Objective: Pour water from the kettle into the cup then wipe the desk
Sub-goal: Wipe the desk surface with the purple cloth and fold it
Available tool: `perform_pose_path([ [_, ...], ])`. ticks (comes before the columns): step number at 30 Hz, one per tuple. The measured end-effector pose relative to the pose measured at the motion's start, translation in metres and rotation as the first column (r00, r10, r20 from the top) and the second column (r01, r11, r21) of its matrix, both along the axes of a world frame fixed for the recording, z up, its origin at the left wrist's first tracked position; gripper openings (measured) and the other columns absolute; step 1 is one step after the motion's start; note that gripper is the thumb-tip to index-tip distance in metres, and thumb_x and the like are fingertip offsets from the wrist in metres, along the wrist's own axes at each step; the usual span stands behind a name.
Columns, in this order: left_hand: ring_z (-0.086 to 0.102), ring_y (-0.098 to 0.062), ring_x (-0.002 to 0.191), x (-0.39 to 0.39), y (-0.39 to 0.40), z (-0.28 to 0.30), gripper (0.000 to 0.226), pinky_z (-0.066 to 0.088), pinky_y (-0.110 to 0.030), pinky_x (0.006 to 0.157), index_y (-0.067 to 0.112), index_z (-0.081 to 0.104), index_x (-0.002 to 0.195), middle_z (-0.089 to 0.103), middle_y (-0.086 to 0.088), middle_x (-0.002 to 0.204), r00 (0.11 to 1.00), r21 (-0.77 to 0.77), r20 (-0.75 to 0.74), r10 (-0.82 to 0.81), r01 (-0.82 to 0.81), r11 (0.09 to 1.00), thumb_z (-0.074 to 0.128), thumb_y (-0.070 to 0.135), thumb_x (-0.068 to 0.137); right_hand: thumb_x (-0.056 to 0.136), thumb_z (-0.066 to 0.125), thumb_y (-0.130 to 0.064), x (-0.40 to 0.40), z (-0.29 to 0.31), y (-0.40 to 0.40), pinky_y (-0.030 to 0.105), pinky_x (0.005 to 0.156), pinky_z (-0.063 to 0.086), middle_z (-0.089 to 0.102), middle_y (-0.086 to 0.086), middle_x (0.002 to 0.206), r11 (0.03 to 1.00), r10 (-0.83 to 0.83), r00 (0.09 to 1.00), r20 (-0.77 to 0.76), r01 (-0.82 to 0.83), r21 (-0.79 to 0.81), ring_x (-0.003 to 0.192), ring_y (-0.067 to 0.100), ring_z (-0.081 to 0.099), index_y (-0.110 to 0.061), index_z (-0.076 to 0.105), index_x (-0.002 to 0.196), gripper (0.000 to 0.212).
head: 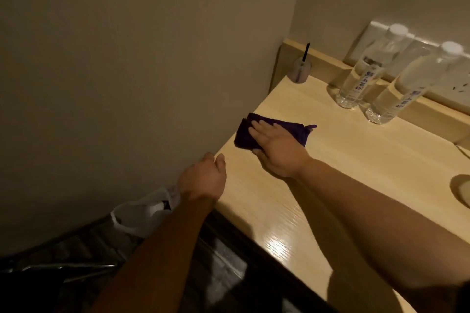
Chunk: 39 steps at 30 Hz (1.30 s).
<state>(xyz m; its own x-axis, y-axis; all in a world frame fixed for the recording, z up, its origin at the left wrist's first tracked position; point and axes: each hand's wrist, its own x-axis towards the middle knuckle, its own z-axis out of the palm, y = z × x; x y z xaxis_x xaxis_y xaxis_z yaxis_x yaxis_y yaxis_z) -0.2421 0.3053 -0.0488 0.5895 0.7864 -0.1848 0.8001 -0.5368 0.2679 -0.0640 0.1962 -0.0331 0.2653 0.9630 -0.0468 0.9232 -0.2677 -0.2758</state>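
R hand (273, 146) flat, fingers spread, palm pressing folded dark-purple cloth (248, 132) onto bench (330, 173); pressing, not gripping. Cloth lies near bench's left edge, close to wall, long axis running left-right across bench. L hand (203, 178) off left edge, loosely curled, holds nothing. R hand is the one on the cloth. Unwiped surface stretches right, twd two water bottles (361, 79). Kettle, cup not clearly in view. Likely wiping stage.

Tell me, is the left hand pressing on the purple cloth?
No, the right hand lies flat on the purple cloth; the left hand hangs at the desk edge.
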Motion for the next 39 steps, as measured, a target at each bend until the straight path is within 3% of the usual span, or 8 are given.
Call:
perform_pose_path([
  [7,0.060,-0.036,0.094,0.001,0.000,0.004,0.056,0.045,-0.041,0.075,0.010,0.053,0.117,0.064,-0.016,0.106,0.999,0.013,0.019,-0.028,0.028,1.000,0.015,0.048,0.100,0.095,0.042,-0.036,-0.130,0.000,-0.102,0.039,0.114,0.000,0.030,0.009,0.154,0.997,0.078,0.992,-0.099,-0.078,0.012,0.143,0.023,0.024,-0.013,0.035,0.145,0.056],
  [10,0.060,-0.038,0.098,0.001,0.002,0.002,0.058,0.045,-0.042,0.076,0.009,0.053,0.120,0.064,-0.018,0.111,0.999,0.019,0.034,-0.034,0.033,0.999,0.016,0.049,0.100,0.095,0.037,-0.038,-0.164,0.017,-0.127,0.028,0.117,0.007,0.038,0.001,0.150,0.996,-0.058,0.916,-0.396,0.082,0.043,0.140,0.010,0.028,-0.017,0.038,0.144,0.054],
  [16,0.059,-0.040,0.099,0.003,0.003,0.004,0.055,0.042,-0.042,0.074,0.010,0.053,0.120,0.064,-0.019,0.113,0.999,0.034,0.017,-0.035,0.035,0.999,0.019,0.048,0.100,0.092,0.050,-0.039,-0.116,0.081,-0.147,0.031,0.082,0.052,0.074,0.002,0.103,0.689,-0.222,-0.110,-0.969,0.685,-0.236,0.094,0.021,0.068,-0.022,0.063,0.116,0.033],
  [18,0.060,-0.040,0.097,0.003,0.003,0.002,0.054,0.043,-0.042,0.074,0.010,0.053,0.119,0.064,-0.019,0.111,0.999,0.038,0.010,-0.037,0.037,0.999,0.020,0.048,0.100,0.095,0.049,-0.030,-0.071,0.095,-0.142,0.041,0.079,0.055,0.074,0.010,0.099,0.560,-0.097,-0.248,-0.964,0.787,-0.258,0.087,0.027,0.070,-0.011,0.063,0.111,0.029],
  [22,0.061,-0.040,0.094,0.003,0.005,-0.003,0.053,0.043,-0.041,0.073,0.010,0.053,0.114,0.065,-0.018,0.107,0.999,0.062,0.003,-0.042,0.042,0.997,0.020,0.049,0.100,0.098,0.046,-0.029,0.028,0.110,-0.100,0.044,0.078,0.052,0.067,0.009,0.094,0.524,-0.329,0.214,-0.920,0.852,0.010,0.084,0.027,0.064,-0.019,0.059,0.112,0.022],
  [26,0.062,-0.037,0.091,0.000,0.006,-0.009,0.052,0.041,-0.040,0.071,0.012,0.054,0.110,0.066,-0.015,0.102,0.999,0.084,0.012,-0.030,0.028,0.996,0.020,0.049,0.099,0.097,0.045,-0.022,0.112,0.074,-0.047,0.037,0.097,0.040,0.057,0.005,0.129,0.870,-0.399,0.892,-0.215,0.442,0.220,0.115,0.022,0.052,-0.023,0.039,0.141,0.045],
  [31,0.062,-0.033,0.089,0.004,0.008,-0.012,0.055,0.046,-0.039,0.072,0.015,0.052,0.112,0.065,-0.012,0.099,0.998,0.079,-0.067,0.014,-0.008,0.997,0.016,0.053,0.098,0.098,0.042,-0.034,0.140,-0.001,-0.014,0.043,0.114,0.021,0.030,0.010,0.155,0.980,-0.168,0.980,0.109,0.178,-0.085,0.141,0.028,0.026,-0.014,0.026,0.148,0.057],
  [39,0.060,-0.036,0.089,0.002,0.004,-0.008,0.054,0.041,-0.038,0.069,0.010,0.054,0.107,0.065,-0.016,0.101,1.000,0.073,0.000,-0.027,0.027,0.997,0.019,0.050,0.099,0.097,0.039,-0.039,0.070,0.000,-0.091,0.039,0.115,0.013,0.030,0.005,0.155,0.995,-0.087,0.996,0.022,0.088,-0.047,0.144,0.022,0.022,-0.016,0.029,0.148,0.057],
])
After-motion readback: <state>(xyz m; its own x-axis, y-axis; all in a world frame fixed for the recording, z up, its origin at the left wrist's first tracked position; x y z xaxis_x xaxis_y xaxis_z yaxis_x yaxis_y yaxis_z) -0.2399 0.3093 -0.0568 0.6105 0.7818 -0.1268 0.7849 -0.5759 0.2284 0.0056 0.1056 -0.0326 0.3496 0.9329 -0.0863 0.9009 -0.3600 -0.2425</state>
